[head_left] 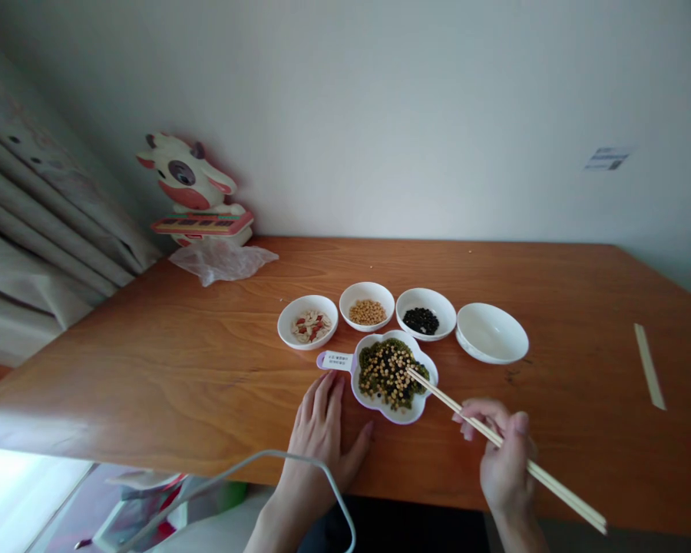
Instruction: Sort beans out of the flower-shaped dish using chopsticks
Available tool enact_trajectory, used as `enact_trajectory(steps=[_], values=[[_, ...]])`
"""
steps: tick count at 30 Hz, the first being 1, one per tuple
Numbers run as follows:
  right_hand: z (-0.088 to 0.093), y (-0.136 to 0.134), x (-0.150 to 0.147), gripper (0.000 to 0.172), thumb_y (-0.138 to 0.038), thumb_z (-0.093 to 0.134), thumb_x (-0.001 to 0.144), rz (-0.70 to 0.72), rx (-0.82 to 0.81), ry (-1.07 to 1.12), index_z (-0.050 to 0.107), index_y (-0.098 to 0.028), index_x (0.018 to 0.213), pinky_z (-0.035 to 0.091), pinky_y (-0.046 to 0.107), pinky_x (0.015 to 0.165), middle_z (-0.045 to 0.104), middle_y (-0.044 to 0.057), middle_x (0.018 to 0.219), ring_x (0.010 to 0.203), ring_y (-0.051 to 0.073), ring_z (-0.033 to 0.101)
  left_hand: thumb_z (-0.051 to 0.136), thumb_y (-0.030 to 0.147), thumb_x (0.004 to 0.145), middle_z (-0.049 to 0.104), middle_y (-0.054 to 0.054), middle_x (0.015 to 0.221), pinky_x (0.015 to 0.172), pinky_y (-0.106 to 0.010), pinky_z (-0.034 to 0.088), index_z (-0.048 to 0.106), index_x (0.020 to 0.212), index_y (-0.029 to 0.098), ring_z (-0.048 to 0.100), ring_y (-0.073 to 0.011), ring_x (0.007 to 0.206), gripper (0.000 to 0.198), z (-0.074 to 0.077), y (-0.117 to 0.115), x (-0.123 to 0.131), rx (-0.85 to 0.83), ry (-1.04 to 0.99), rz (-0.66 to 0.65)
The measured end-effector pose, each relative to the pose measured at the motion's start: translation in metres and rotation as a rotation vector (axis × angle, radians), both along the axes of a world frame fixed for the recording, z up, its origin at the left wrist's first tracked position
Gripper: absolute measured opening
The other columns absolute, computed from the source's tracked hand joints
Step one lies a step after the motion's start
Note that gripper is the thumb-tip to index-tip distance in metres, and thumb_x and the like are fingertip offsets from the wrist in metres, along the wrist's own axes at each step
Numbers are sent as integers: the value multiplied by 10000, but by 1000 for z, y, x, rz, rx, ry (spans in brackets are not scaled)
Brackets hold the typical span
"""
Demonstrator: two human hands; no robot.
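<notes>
My right hand is closed around a pair of wooden chopsticks, whose tips reach into a flower-shaped white dish of mixed green, yellow and dark beans. My left hand lies flat on the wooden table, fingers stretched out, just left of that dish and below its labelled handle. Behind the dish stand small white bowls: one with pale and red pieces, one with yellow beans, one with black beans, and an empty one.
A cow-shaped toy with a small keyboard and a crumpled clear plastic bag sit at the table's far left by the wall. A paper chopstick sleeve lies at the right. A grey cable loops over my left wrist.
</notes>
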State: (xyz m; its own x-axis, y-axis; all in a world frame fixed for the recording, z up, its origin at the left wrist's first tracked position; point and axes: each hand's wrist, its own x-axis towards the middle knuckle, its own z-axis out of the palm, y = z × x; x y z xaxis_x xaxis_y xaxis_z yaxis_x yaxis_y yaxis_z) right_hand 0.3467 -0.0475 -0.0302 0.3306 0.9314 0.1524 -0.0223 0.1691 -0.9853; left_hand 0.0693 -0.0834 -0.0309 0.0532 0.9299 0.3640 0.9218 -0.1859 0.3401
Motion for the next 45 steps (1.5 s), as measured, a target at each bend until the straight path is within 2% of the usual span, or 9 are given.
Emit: enact_trajectory(steps=[3,6,10,17,23,33,40,45], values=[[-4,-1,3,773,-841,395,975,-15,34,-16,795,-226,729,465,384,669,734,66,731,605,199,578,697,500,990,596,-166,1522,1156,-576,528,492,1557,193,570,-386,1390,677,1,8,-8,-17,30,-25],[-5,-1,5,625,-733,493,1000,-32,42,-33,792,-239,762,468,390,700,717,50,712,652,215,609,693,495,992,627,-154,1484,1123,-577,540,552,1506,211,598,-386,1336,604,4,17,-16,-44,29,-90],[0,1,5,501,-586,533,1035,9,15,-74,781,-239,774,469,412,742,694,40,690,649,223,609,674,446,1001,589,-157,1531,1134,-610,521,593,1466,230,554,-407,1383,519,8,20,-22,-92,-6,-179],[2,6,4,469,-559,585,1018,43,18,-109,757,-235,725,482,436,866,690,22,666,592,189,560,647,398,1026,559,-158,1562,1162,-629,495,579,1491,234,515,-408,1425,498,11,15,-22,-125,-36,-206],[2,7,4,528,-599,522,1048,46,-30,-126,725,-213,750,424,347,598,695,36,696,563,173,549,655,354,1024,568,-158,1545,1164,-626,492,600,1454,223,531,-396,1405,453,13,15,-20,-95,-60,-193],[9,5,-1,515,-626,539,1043,121,-61,-188,707,-206,797,437,314,588,685,41,706,590,166,539,701,349,1005,618,-119,1430,1127,-585,508,635,1369,250,559,-364,1314,383,22,18,-13,-78,-80,-133],[11,2,-6,444,-609,572,1041,137,-47,-217,712,-221,877,424,321,589,699,36,744,598,172,530,705,384,1004,599,-121,1465,1126,-589,501,632,1387,260,561,-360,1301,409,25,18,-13,-97,-58,-128],[17,8,3,511,-606,510,1059,160,14,-252,730,-227,798,458,352,638,710,52,738,628,189,565,700,379,1014,605,-117,1469,1131,-576,510,622,1409,256,560,-355,1319,420,24,18,-14,-101,-56,-133]])
